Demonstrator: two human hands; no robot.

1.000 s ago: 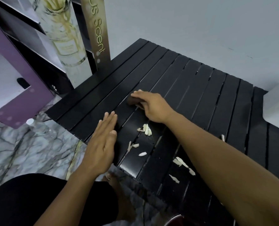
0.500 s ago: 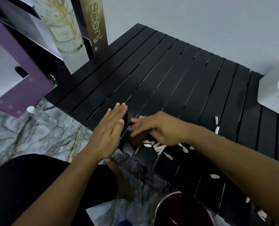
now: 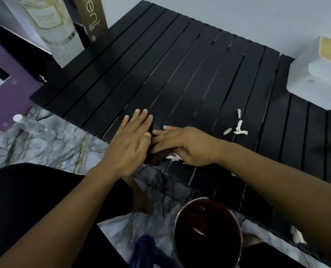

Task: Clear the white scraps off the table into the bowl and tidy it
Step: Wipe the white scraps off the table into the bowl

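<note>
A black slatted table fills the middle of the view. My right hand presses a dark brown pad down at the table's near edge, with a small heap of white scraps showing just under the palm. My left hand lies flat with fingers straight, its edge touching the pad and my right fingertips. More white scraps lie loose to the right of my right hand. A dark red bowl sits below the table edge, under my right forearm.
A white tissue box stands on the table's far right. A tall perfume display and a purple box stand at the left. A clear bottle lies on the marble floor. One white scrap rests near the bottom-right table edge.
My right hand has dragged the pad and scraps from mid-table to the near edge, against my left hand. The view has tilted down, bringing the bowl into sight.
</note>
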